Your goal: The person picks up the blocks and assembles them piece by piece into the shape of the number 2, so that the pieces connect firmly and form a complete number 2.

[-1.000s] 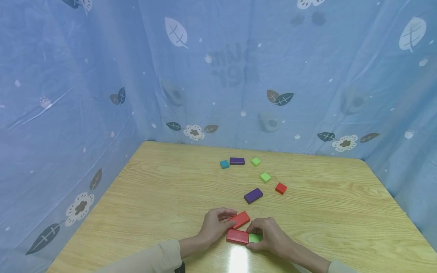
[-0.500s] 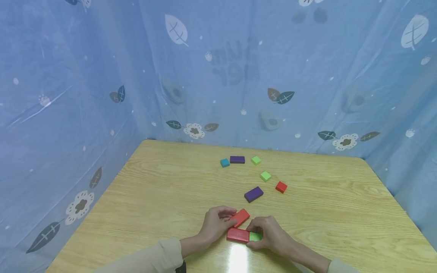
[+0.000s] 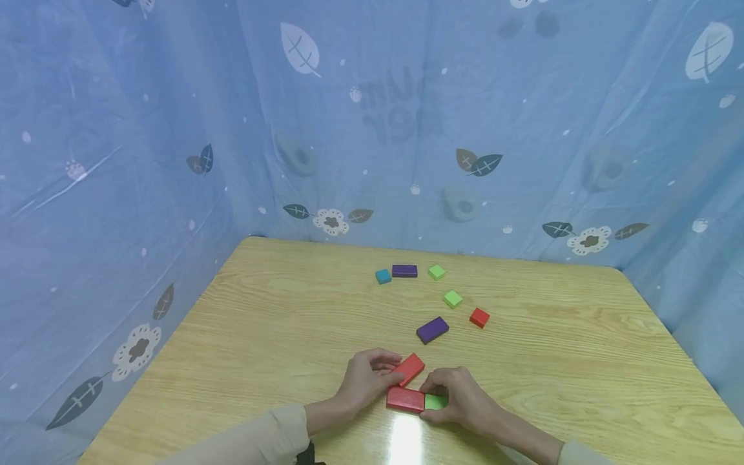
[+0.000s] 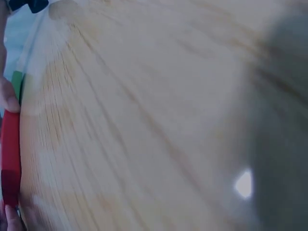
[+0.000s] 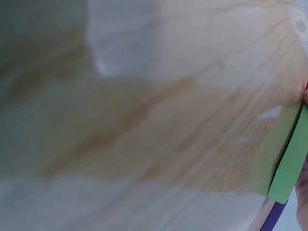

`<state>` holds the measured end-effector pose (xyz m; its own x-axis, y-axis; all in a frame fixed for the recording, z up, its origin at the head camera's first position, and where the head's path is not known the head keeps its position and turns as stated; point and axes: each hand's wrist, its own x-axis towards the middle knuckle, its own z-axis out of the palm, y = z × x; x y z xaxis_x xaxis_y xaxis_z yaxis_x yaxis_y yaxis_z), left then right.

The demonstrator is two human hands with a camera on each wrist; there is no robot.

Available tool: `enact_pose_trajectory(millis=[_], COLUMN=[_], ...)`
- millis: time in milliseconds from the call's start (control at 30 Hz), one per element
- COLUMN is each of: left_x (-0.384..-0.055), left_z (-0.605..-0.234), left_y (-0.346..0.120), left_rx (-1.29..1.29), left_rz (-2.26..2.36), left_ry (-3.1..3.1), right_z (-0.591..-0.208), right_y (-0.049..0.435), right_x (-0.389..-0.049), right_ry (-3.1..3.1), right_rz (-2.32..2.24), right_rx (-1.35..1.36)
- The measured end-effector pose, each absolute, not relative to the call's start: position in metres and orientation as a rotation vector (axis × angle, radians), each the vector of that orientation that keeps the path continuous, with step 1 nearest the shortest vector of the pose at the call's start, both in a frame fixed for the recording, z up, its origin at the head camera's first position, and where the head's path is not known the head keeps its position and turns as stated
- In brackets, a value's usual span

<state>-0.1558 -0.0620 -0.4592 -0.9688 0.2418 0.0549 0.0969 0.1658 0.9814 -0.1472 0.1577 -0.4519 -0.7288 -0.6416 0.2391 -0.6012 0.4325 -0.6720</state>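
Note:
Thumb and fingers of my left hand (image 3: 367, 382) pinch the left end of a bright red rectangular block (image 3: 411, 368), which lies at a slant. Just in front of it, a darker red block (image 3: 405, 400) lies lengthwise from left to right. Against that block's right end sits a green block (image 3: 434, 402), held between the thumb and fingers of my right hand (image 3: 459, 402); the hand covers its right part. In the right wrist view the green block (image 5: 291, 161) shows at the right edge. The left wrist view catches the red block (image 4: 10, 149) at its left edge.
Beyond the hands lies a purple block (image 3: 433, 330), with a small red block (image 3: 479, 317) and a light green one (image 3: 453, 299) farther off. Near the table's back edge are a blue block (image 3: 383, 276), another purple block (image 3: 404, 271) and another green block (image 3: 436, 272). A blue curtain (image 3: 372, 129) hangs behind.

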Motion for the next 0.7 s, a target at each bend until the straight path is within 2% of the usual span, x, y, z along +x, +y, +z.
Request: enact_pose_trajectory(millis=[167,300,367,467,700], left_x=[-0.161,-0.163,-0.162,-0.16,-0.158], left_z=[-0.457,-0.45,-0.447,-0.443,-0.44], left_y=[-0.074,-0.078,-0.077,-0.075,-0.074], left_rx=[0.657,1.132,1.292,1.385,1.42], left_rz=[1.726,1.027,0.734,0.544,0.538], left_ry=[2.43,2.779,2.852,2.882,2.858], right_z=[-0.452,-0.451,-0.451,-0.451,-0.452], right_y=[0.158,0.159,0.159,0.159,0.158], right_x=[-0.148,-0.148,-0.148,-0.148,-0.15], right_ry=[2.606,2.607,2.611,2.616,2.598], right_rz=[-1.195,-1.181,-1.178,-1.181,-1.157], right_rx=[-1.121,-1.092,-1.089,-1.1,-1.088])
